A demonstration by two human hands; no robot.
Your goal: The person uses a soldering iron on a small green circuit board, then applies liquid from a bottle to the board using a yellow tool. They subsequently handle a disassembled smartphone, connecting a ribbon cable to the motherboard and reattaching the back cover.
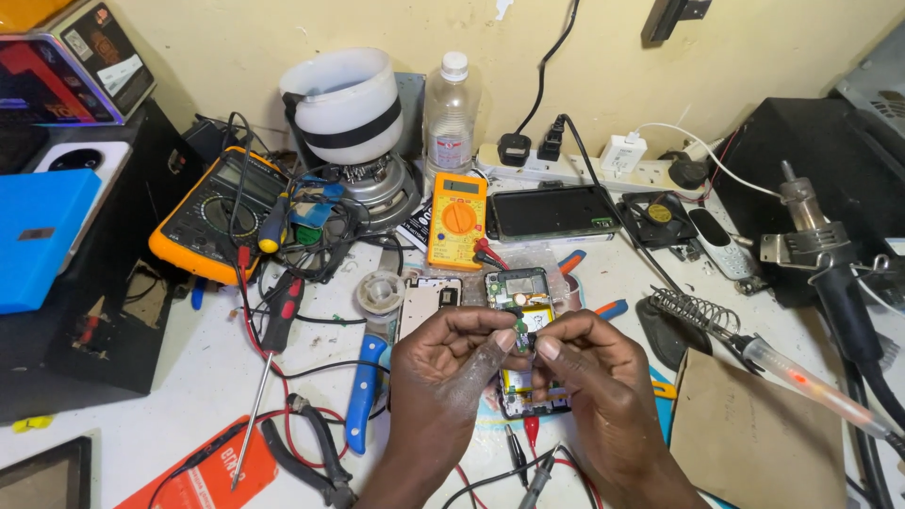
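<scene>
My left hand (451,363) and my right hand (592,372) meet at the fingertips over an opened phone (521,294) lying on the white bench. Between the thumbs and forefingers of both hands I pinch a small green circuit part (521,337). The phone's circuit board and yellow battery show beneath my fingers; its lower half is hidden by my hands. A white phone back cover (428,300) lies just left of it.
A small yellow multimeter (457,219) and a larger orange-edged one (219,215) sit behind. A soldering iron (801,377) rests in its coil stand at right, near a hot-air gun (815,240). A screwdriver (269,363), a blue-handled tool (363,386) and pliers (316,452) lie at left.
</scene>
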